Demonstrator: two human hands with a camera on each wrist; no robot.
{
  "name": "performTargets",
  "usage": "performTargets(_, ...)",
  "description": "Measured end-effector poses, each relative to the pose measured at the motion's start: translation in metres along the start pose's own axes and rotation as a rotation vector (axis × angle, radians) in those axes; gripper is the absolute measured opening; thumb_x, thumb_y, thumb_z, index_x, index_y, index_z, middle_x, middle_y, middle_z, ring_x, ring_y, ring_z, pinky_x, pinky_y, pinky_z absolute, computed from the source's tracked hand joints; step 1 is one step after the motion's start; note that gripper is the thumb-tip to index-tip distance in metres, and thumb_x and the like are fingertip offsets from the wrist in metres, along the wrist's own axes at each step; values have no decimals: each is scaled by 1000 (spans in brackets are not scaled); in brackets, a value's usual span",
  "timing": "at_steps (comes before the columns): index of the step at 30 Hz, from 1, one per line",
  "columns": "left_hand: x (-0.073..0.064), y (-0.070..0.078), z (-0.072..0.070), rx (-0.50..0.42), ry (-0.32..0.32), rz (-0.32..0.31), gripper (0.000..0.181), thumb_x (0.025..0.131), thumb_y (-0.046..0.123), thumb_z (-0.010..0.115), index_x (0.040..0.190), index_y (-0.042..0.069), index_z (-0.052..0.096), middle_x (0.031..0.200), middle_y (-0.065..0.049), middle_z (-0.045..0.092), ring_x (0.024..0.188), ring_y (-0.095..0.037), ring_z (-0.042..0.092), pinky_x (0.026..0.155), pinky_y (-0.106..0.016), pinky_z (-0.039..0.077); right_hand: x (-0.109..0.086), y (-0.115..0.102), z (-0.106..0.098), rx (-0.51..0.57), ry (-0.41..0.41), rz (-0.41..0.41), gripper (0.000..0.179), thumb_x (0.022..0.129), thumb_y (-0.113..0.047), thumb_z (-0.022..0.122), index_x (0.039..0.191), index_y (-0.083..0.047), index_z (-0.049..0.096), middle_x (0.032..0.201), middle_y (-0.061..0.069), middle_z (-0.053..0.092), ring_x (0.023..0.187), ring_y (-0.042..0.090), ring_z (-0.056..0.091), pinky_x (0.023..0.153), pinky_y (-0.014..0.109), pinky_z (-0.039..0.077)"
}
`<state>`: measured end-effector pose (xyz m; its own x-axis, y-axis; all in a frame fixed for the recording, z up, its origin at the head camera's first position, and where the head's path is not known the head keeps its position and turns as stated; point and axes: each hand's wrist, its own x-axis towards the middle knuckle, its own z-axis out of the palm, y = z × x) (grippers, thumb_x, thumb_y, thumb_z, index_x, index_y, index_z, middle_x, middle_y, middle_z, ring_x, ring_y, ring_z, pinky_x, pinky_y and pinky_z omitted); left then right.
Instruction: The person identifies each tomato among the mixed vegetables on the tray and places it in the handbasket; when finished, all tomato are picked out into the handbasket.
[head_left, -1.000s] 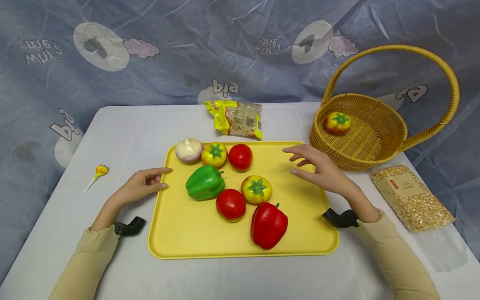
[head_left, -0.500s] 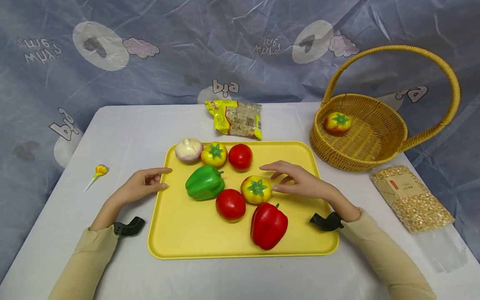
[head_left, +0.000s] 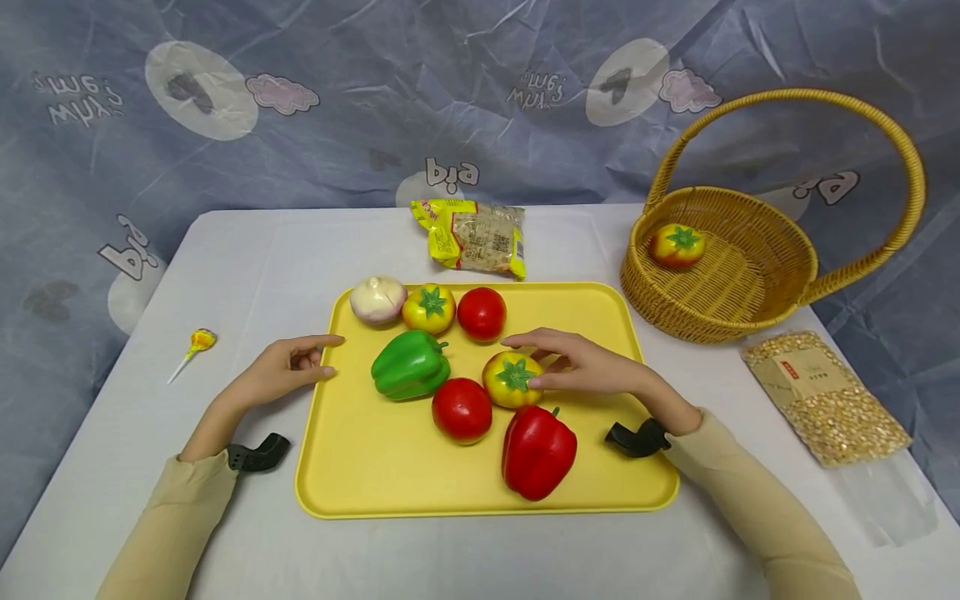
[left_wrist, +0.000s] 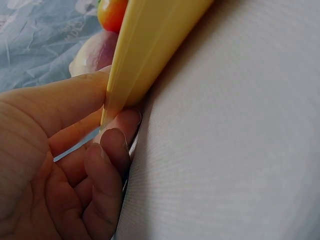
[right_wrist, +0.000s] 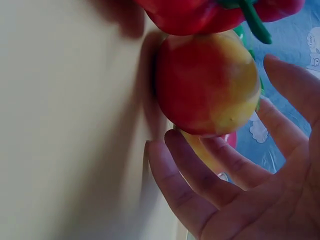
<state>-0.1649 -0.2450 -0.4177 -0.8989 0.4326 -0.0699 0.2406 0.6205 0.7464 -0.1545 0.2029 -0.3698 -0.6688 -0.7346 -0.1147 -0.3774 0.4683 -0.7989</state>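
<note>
My left hand [head_left: 276,372] holds the left rim of the yellow tray [head_left: 360,467]; the left wrist view has the thumb over the rim and curled fingers against the outer wall. My right hand [head_left: 581,364] is around the right side of a yellow-and-red tomato [right_wrist: 205,87] with a star-shaped green top. Its fingers are spread, and a gap shows between thumb and fruit in the right wrist view. Close by on the tray lie a red tomato [head_left: 462,411], a red bell pepper [head_left: 538,452] and a green bell pepper [head_left: 409,365].
Along the tray's far edge sit a garlic bulb [head_left: 378,301], another yellow tomato [head_left: 429,308] and a red tomato [head_left: 482,314]. A wicker basket [head_left: 675,312] with one yellow-and-red tomato inside stands back right. Around lie a snack bag [head_left: 472,237], a grain bag [head_left: 828,400] and a lollipop [head_left: 198,343].
My right hand has moved left from the tray's right side to the middle yellow-and-red tomato. The left hand stays at the tray's rim.
</note>
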Motion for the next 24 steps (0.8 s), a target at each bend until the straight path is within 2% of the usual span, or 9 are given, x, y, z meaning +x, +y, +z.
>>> performTargets(5,-1,0,2,-3,33,41,41,86,17,68,122,2,59,77,0,49,60,-3,41,54,-20,35,7,-1,2,-14,-26,-23,58,87,-25,67,139,-16,44,136,-3,50,112,12,50,87,29,49)
performTargets(8,-1,0,2,-3,36,47,40,86,17,68,122,2,59,76,0,49,61,-2,41,55,-20,35,10,-3,2,-12,-52,-14,59,87,-27,67,140,-18,44,137,-3,49,112,13,49,87,29,49)
performTargets(14,0,-1,0,12,4,16,41,87,18,66,125,2,57,79,-2,48,63,-2,42,57,-19,36,15,-3,2,-22,-104,-1,57,88,-29,65,140,-23,43,137,-5,49,116,13,47,92,30,46)
performTargets(20,0,0,0,9,4,-1,42,87,18,67,125,3,57,79,-1,49,63,-2,42,57,-19,37,17,-2,2,-1,-111,-5,50,88,-27,65,135,-28,49,135,-6,51,114,12,48,92,27,45)
performTargets(24,0,0,0,8,1,-15,43,86,19,67,125,3,57,80,-2,49,64,-3,42,57,-19,36,18,-2,3,17,-104,-22,49,87,-25,66,134,-26,50,132,-5,53,112,13,49,92,27,46)
